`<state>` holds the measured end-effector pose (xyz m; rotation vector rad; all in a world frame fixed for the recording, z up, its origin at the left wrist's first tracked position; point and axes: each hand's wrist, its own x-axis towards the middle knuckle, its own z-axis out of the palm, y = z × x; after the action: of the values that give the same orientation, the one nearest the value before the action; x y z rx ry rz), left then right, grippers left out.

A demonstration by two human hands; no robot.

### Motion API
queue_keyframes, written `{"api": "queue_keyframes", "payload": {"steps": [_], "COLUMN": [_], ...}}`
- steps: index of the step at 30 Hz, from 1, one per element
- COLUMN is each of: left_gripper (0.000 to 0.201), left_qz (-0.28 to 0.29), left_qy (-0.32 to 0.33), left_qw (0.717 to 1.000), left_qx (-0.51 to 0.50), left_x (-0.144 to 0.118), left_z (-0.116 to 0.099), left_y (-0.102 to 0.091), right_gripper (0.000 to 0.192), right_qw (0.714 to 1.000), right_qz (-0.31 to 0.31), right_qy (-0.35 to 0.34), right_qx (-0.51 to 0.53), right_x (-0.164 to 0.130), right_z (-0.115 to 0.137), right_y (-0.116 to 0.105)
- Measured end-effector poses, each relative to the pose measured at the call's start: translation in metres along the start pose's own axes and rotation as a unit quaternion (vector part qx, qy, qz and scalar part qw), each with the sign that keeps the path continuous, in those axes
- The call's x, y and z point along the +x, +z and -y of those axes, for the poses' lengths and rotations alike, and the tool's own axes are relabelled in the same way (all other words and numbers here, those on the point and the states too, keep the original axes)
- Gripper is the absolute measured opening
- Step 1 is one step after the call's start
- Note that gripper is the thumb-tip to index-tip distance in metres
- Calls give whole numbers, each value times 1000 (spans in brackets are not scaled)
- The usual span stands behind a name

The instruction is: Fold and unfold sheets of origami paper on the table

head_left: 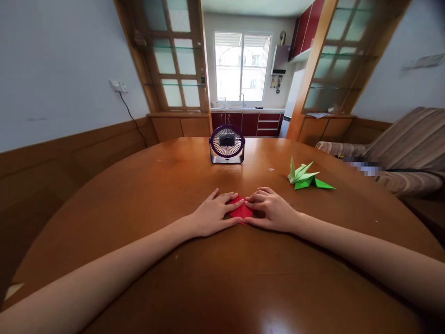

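Note:
A small piece of folded red origami paper [239,213] lies flat on the wooden table, with a crease down its middle. My left hand [216,213] holds its left side, index finger across the top and thumb at the near corner. From the other side, my right hand [270,209] grips the right edge with its thumb and fingers. Both thumb tips almost meet at the paper's near point. The fingers hide parts of the paper's left and right edges. Right of my hands stands a green folded paper crane [306,176], apart from them.
The round brown table [222,278] spreads around my hands. A small dark purple fan [227,143] stands near its far side. A striped armchair [406,144] is at the right. Beyond are glass-door cabinets [175,55] and a kitchen window [239,65].

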<state>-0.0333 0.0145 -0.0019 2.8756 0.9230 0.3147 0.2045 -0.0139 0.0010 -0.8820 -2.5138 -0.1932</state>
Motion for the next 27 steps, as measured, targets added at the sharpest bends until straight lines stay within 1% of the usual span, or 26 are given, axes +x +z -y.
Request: {"api": "queue_keyframes", "payload": {"steps": [4,7,11,13,16,19,21,23,25,27], "left_gripper": [60,62,65,64,60,49,41,37,37,36], "left_qz": [17,7,-3,0,-9,-26,-35,-44,-47,-36], "left_qy": [-23,-39,-55,-55,-32,22,60,85,97,100], "left_qw": [1000,999,998,998,999,998,996,994,993,993], "left_qx": [-9,-15,-31,-36,-37,-43,-49,-50,-51,-60], "left_x": [-1,-1,-1,-1,-1,-2,-2,-3,-4,-6], "left_z": [-5,-9,-12,-12,-11,-10,-11,-12,-14,-15], "left_y": [-2,-1,0,0,0,2,4,4,3,0], "right_gripper": [40,41,39,32,18,21,22,23,24,24], "right_qw": [1000,1000,1000,999,994,989,986,984,984,984], "right_qz": [5,7,-14,-28,-35,-11,5,13,18,20], "right_qy": [-2,-3,-14,-34,-96,-143,-156,-166,-170,-168], "right_qx": [2,8,20,24,33,46,53,56,56,54], "right_x": [0,-1,-3,-3,-5,-6,-7,-8,-8,-7], "right_z": [-1,-3,-8,-9,-11,-11,-12,-13,-14,-14], "right_y": [0,1,2,3,2,-1,-3,-4,-5,-5]}}
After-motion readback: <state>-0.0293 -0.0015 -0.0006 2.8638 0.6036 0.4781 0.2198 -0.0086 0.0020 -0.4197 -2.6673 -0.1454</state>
